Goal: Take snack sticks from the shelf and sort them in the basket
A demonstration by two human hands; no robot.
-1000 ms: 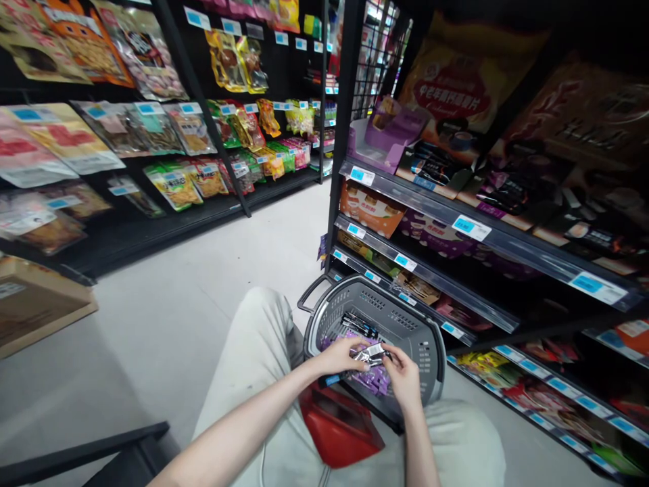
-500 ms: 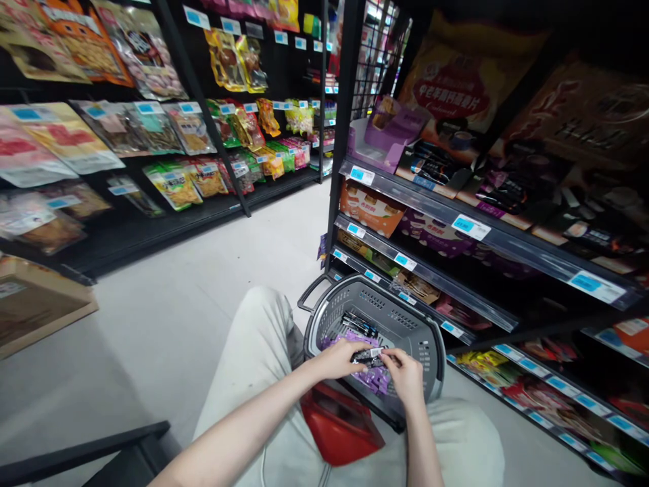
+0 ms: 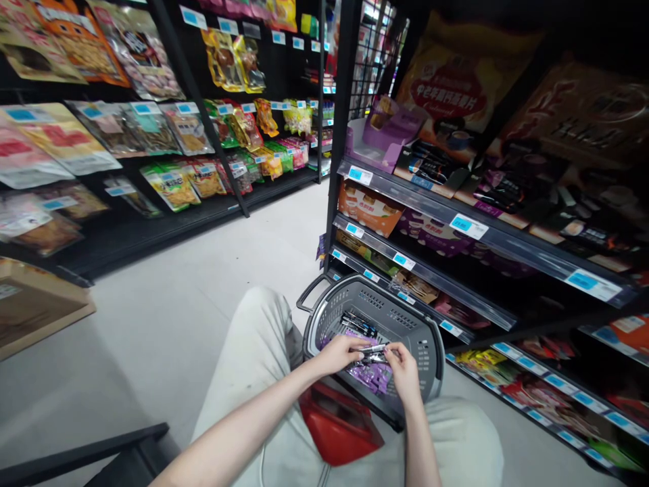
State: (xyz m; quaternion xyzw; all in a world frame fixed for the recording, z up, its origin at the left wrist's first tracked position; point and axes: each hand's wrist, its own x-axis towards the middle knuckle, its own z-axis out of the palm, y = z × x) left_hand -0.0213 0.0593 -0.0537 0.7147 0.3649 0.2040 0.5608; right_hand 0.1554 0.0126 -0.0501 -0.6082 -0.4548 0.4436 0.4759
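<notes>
My left hand and my right hand are together over a grey shopping basket. Between their fingertips is a slim black stick packet with a pale strip, pinched at both ends. A further dark packet shows just under it; whether my left fingers also hold that one, I cannot tell. Inside the basket lie more black stick packets toward the back and purple packets below my hands, partly covered by them.
A shelf unit on the right carries a purple display box, open boxes of black sticks and large bags. Hanging snack bags line the left rack. A cardboard box sits on the floor at left. A red object lies between my legs.
The black packet has turned a little and now lies straighter between my hands. My right hand has shifted slightly up and left. The basket's contents look the same.
</notes>
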